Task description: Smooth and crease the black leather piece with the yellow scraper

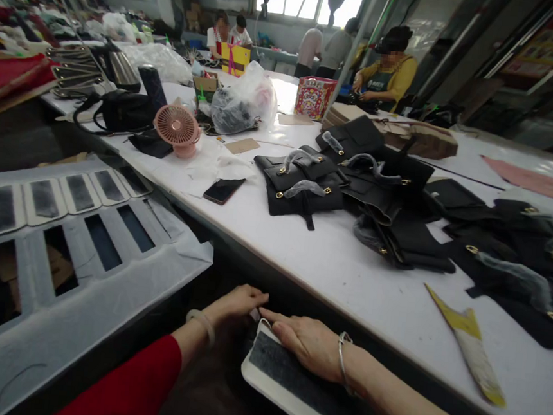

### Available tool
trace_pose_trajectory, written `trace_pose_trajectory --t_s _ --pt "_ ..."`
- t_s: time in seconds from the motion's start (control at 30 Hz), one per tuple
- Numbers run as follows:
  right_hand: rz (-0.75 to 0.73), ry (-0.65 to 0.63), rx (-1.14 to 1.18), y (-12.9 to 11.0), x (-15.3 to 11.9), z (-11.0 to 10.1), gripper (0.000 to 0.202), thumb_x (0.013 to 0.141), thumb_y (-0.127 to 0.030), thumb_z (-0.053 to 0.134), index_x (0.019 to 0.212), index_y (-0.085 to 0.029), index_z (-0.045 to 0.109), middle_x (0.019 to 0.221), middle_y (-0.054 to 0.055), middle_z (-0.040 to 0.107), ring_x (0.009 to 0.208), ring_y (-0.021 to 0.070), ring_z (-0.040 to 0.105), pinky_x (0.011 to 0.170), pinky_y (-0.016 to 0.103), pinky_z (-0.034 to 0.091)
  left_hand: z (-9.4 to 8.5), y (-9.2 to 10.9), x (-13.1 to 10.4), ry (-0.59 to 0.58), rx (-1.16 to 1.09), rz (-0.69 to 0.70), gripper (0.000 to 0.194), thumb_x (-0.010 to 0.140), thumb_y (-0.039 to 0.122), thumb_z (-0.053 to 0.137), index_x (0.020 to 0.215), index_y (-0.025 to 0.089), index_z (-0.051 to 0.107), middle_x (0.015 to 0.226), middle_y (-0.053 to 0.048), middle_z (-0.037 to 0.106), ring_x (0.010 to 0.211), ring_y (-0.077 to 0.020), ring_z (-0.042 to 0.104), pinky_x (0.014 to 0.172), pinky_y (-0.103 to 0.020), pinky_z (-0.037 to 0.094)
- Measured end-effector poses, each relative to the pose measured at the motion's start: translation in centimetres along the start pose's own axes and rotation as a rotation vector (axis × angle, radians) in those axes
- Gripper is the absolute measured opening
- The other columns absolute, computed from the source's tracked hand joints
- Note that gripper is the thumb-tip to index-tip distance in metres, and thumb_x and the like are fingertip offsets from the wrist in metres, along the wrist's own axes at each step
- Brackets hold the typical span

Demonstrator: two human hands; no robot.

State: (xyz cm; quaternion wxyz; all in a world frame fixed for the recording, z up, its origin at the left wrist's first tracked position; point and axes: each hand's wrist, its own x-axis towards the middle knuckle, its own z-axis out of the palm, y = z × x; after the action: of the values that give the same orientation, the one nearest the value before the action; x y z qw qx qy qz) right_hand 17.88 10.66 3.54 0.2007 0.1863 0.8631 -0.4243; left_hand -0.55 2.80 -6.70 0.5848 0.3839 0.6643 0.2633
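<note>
Low in the view, below the white table's front edge (328,283), my right hand (306,342) lies flat on a white-framed dark panel (285,379) that rests on my lap. My left hand (242,301), with a pale bangle on the wrist and a red sleeve behind it, pinches the panel's top left corner with its fingertips. My right wrist wears a thin silver bangle. Both hands meet at that corner.
Black leather bag pieces (307,184) with gold rings cover the table, beside a phone (224,190), a pink fan (177,129) and a yellow paper strip (468,344). A white rack of framed panels (63,214) stands at left. Several people work at the far end.
</note>
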Motion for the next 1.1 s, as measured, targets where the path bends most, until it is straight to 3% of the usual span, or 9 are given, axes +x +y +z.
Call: trace_pose_trajectory --t_s 0.07,0.13,0.2,0.3,0.47,0.63,0.93,1.03,1.1 --pt "0.031 -0.017 0.032 0.3 -0.8 -0.3 0.055 0.098 -0.055 0.02 0.147 -0.035 0.037 0.142 0.006 0.054 0.123 0.0328 0.056 0.105 0.051 0.042 -1.4 2.5 -1.0 -0.079 0.004 0.028 0.057 0.091 0.061 0.046 0.105 0.011 0.069 0.102 -0.01 0.07 0.092 -0.0197 0.065 0.085 -0.036 0.051" --pt "0.056 -0.018 0.061 1.0 -1.7 -0.5 0.056 0.098 -0.056 0.022 0.147 -0.034 0.036 0.14 0.008 0.055 0.123 0.0328 0.056 0.105 0.051 0.042 -2.0 5.4 -2.3 -0.187 0.046 0.065 0.062 0.082 0.068 0.052 0.097 0.011 0.073 0.085 -0.006 0.07 0.075 -0.0159 0.062 0.069 -0.027 0.048" --pt "0.07 -0.012 0.087 1.9 -2.7 -0.6 0.057 0.097 -0.057 0.025 0.148 -0.033 0.035 0.139 0.008 0.057 0.123 0.0315 0.056 0.105 0.049 0.042 -2.0 8.0 -3.4 -0.245 0.166 0.099 0.05 0.074 0.06 0.066 0.086 0.012 0.076 0.068 -0.001 0.064 0.062 -0.0116 0.052 0.059 -0.023 0.039" --pt "0.057 -0.025 0.139 3.3 -4.5 -0.7 0.058 0.097 -0.057 0.025 0.148 -0.032 0.036 0.145 0.007 0.051 0.131 0.0289 0.05 0.112 0.048 0.037 -1.3 10.2 -3.8 -0.282 0.361 0.112 0.033 0.069 0.045 0.072 0.083 0.016 0.079 0.063 0.0 0.06 0.062 -0.0125 0.048 0.055 -0.023 0.034" --pt "0.184 -0.061 0.13 4.9 -8.3 -1.3 0.055 0.097 -0.057 0.026 0.147 -0.037 0.035 0.146 0.006 0.049 0.132 0.0315 0.048 0.11 0.052 0.037 -1.1 11.3 -3.1 -0.387 0.532 0.112 0.027 0.069 0.04 0.069 0.082 0.019 0.078 0.064 0.001 0.062 0.066 -0.0143 0.054 0.056 -0.022 0.037" --pt "0.31 -0.067 0.086 6.6 -11.2 -1.3 0.054 0.096 -0.058 0.028 0.146 -0.041 0.035 0.141 0.007 0.055 0.126 0.0339 0.053 0.106 0.054 0.04 -1.4 12.4 -3.1 -0.482 0.622 0.181 0.018 0.073 0.035 0.065 0.073 0.02 0.075 0.054 0.005 0.051 0.056 -0.0102 0.046 0.052 -0.022 0.032" --pt "0.282 -0.161 0.157 6.9 -10.4 -2.3 0.054 0.094 -0.062 0.029 0.145 -0.043 0.036 0.142 0.008 0.053 0.126 0.0354 0.054 0.105 0.057 0.04 -0.9 13.4 -3.1 -0.5 0.808 0.203 0.024 0.08 0.041 0.061 0.072 0.022 0.074 0.054 0.003 0.053 0.054 -0.0124 0.048 0.053 -0.026 0.032" --pt "0.26 -0.145 0.15 6.4 -9.5 -2.2 0.055 0.094 -0.063 0.03 0.144 -0.044 0.036 0.143 0.008 0.053 0.124 0.0364 0.055 0.102 0.058 0.042 -0.7 13.1 -2.8 -0.481 0.862 0.191 0.033 0.08 0.048 0.06 0.101 0.028 0.075 0.085 -0.001 0.074 0.077 -0.0211 0.065 0.069 -0.029 0.045" --pt "0.251 -0.097 0.145 6.1 -9.0 -2.1 0.054 0.094 -0.062 0.032 0.144 -0.043 0.039 0.14 0.008 0.055 0.121 0.036 0.057 0.101 0.056 0.044 -0.3 12.9 -2.8 -0.425 0.876 0.225 0.047 0.081 0.049 0.06 0.124 0.03 0.064 0.118 -0.004 0.07 0.105 -0.0291 0.065 0.091 -0.038 0.048"
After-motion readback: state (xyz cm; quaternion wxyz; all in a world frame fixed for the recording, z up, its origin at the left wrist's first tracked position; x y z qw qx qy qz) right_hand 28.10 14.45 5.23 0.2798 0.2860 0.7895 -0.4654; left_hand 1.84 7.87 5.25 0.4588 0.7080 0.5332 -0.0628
